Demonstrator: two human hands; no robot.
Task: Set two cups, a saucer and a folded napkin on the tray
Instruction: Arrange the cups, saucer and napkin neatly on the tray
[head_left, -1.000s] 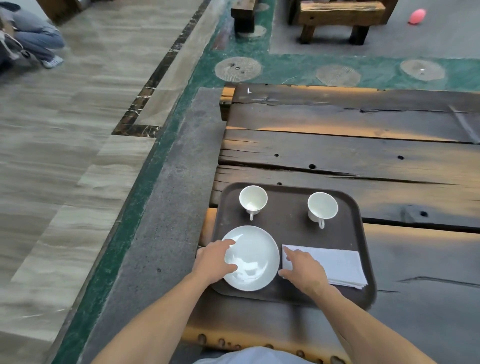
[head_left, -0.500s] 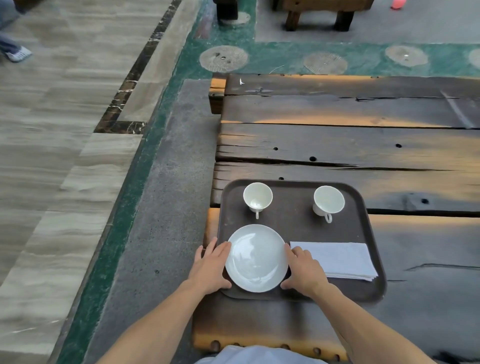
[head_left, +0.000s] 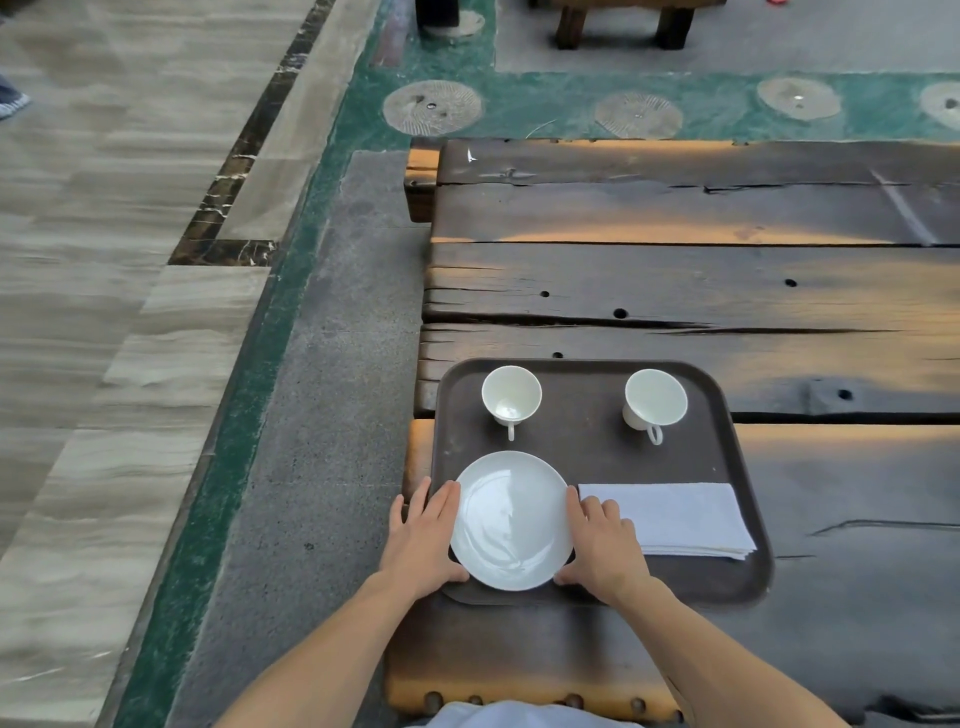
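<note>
A dark brown tray (head_left: 582, 447) lies at the near left corner of a rough wooden table (head_left: 675, 291). Two white cups stand upright at its far side, one at the left (head_left: 511, 397) and one at the right (head_left: 655, 400), both with handles toward me. A white saucer (head_left: 511, 519) rests on the tray's near left part. To its right lies a folded white napkin (head_left: 675, 519). My left hand (head_left: 423, 540) presses against the saucer's left rim and my right hand (head_left: 602, 545) against its right rim, so the saucer is clasped between them. My right hand covers the napkin's left end.
The table's left edge drops to a grey stone strip (head_left: 322, 415) and a green border, with pale tiled floor beyond. Bare planks stretch behind and to the right of the tray. A wooden bench (head_left: 618, 26) stands on the floor at the far end.
My left hand slid off the saucer's top to its left rim. My right hand left the napkin and came against the saucer's right rim. The view tilted down slightly.
</note>
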